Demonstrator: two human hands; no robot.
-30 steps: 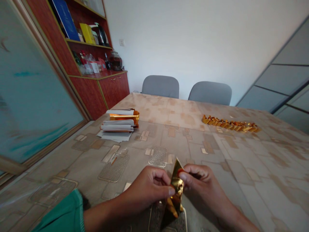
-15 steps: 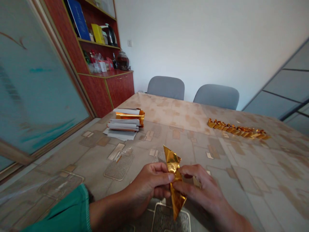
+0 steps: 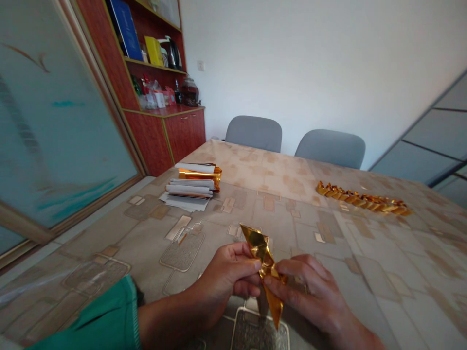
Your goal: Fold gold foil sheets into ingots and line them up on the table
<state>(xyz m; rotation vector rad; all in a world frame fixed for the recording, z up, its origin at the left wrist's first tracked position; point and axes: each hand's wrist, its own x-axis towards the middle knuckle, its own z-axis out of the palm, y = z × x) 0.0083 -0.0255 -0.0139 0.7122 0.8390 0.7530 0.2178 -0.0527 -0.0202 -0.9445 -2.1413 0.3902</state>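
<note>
A folded piece of gold foil paper (image 3: 258,243) with pointed ends is held above the table, near the front. My left hand (image 3: 228,277) pinches its middle from the left, thumb on top and fingers curled beneath. From the right, my right hand (image 3: 310,287) grips the same piece, its thumb and index finger pressed on the middle and lower part. The fingers cover part of the folds at the centre. The upper tip points away to the left, and the lower tip points toward me.
A stack of folded white and gold paper sheets (image 3: 191,189) lies at the table's left. A row of folded gold pieces (image 3: 361,198) rests at the far right. Two grey chairs (image 3: 253,132) stand behind the patterned tablecloth (image 3: 146,257); a red cabinet (image 3: 186,129) is at back left.
The foil paper has turned slightly, its upper tip swinging left and its lower tip right. Both hands keep their hold. The view has shifted a little.
</note>
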